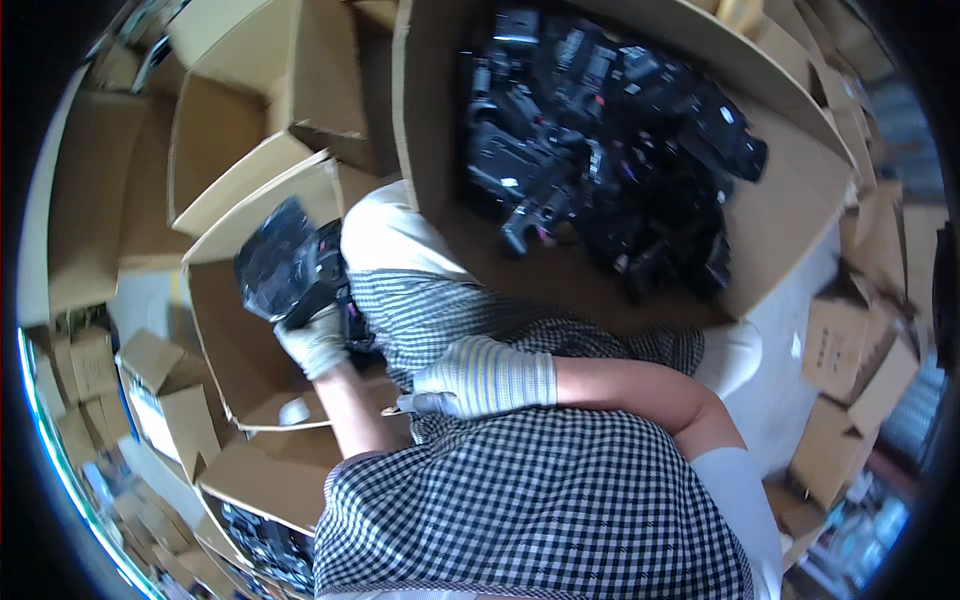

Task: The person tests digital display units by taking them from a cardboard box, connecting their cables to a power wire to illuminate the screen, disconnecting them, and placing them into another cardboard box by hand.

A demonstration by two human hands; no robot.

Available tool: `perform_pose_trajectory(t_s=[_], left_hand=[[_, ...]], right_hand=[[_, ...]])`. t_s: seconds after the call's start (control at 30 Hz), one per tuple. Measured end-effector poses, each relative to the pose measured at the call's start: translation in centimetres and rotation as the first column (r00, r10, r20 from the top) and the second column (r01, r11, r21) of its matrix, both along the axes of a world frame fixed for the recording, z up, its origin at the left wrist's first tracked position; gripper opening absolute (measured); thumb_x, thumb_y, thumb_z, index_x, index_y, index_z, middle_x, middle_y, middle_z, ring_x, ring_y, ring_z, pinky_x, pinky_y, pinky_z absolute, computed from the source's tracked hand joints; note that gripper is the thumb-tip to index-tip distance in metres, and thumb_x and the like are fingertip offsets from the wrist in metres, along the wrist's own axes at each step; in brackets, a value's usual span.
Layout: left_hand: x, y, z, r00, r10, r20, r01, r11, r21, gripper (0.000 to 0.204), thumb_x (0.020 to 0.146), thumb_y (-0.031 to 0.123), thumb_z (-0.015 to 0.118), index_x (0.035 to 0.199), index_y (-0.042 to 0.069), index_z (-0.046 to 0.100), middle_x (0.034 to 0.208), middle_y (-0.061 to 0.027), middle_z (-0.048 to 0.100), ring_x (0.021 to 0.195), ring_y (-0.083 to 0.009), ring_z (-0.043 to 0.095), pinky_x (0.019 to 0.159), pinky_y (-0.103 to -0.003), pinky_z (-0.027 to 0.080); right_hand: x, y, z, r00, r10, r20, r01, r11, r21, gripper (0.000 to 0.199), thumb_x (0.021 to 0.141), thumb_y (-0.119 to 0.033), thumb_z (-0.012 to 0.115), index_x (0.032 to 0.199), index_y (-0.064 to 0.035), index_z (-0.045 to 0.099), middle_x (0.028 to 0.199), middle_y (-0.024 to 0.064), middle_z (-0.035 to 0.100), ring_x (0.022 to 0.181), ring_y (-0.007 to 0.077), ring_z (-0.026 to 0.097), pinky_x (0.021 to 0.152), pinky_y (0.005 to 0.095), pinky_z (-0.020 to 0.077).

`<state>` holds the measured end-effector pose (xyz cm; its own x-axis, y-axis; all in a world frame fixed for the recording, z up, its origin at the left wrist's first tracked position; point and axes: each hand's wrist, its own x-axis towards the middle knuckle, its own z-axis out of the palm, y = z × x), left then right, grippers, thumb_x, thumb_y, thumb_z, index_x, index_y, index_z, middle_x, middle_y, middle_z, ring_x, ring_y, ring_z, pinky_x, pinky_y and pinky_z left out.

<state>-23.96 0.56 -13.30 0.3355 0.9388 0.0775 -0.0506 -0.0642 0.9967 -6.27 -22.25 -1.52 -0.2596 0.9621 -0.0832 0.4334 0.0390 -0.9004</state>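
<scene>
While left hand (312, 342) holds black part (278, 262), open room borders carton edge (207, 350).

The right glove (490, 380) is pale grey-white knit with thin yellow and bluish stripes; the left glove (312, 342) looks whitish. Glossy, near-black film makes up the plastic bag (275, 265). The plastic parts (620, 140) are shiny black, flecked with white, red and purple. A black-and-white check covers the apron (540, 500), beside a plain white sleeve (735, 510). The large carton (790, 200) is tan-brown, and the floor (780, 410) pale grey.
</scene>
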Motion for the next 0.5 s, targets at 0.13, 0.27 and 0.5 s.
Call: perform_pose_trajectory(t_s=[0.13, 0.27, 0.5], left_hand=[[-1.2, 2.9, -4.0, 0.704, 0.67, 0.236, -0.151, 0.466, -0.872, 0.042, 0.091, 0.024, 0.038, 0.122, 0.003, 0.056, 0.123, -0.0175, 0.06, 0.117, -0.0344, 0.054, 0.103, -0.05, 0.041], [3.3, -1.3, -2.1, 0.892, 0.446, -0.079, -0.394, 0.679, -0.62, 0.026, 0.088, 0.021, 0.052, 0.104, 0.005, 0.064, 0.11, -0.0103, 0.064, 0.098, -0.0224, 0.061, 0.088, -0.04, 0.048], [20.6, -16.0, 4.5, 0.577, -0.542, -0.611, 0.798, 0.217, 0.562, 0.018, 0.087, 0.012, 0.051, 0.096, 0.006, 0.066, 0.093, -0.013, 0.066, 0.085, -0.0322, 0.061, 0.075, -0.041, 0.049]], right_hand=[[2.9, -3.8, -1.3, 0.971, -0.21, -0.114, 0.194, 0.971, -0.137, 0.031, 0.092, -0.04, 0.052, 0.1, -0.0154, 0.07, 0.073, 0.0123, 0.067, 0.062, 0.0282, 0.064, 0.064, 0.0424, 0.05], [4.7, -7.1, -3.2, 0.916, -0.372, -0.148, 0.352, 0.925, -0.145, 0.046, 0.095, -0.044, 0.05, 0.071, -0.0064, 0.06, 0.056, 0.0093, 0.057, 0.045, 0.0197, 0.055, 0.049, 0.0342, 0.0454], [5.5, -10.4, -3.1, 0.866, -0.493, -0.085, 0.489, 0.87, -0.067, 0.05, 0.095, -0.048, 0.047, 0.072, -0.0054, 0.06, 0.065, 0.0157, 0.06, 0.057, 0.0337, 0.06, 0.058, 0.0443, 0.0473]])
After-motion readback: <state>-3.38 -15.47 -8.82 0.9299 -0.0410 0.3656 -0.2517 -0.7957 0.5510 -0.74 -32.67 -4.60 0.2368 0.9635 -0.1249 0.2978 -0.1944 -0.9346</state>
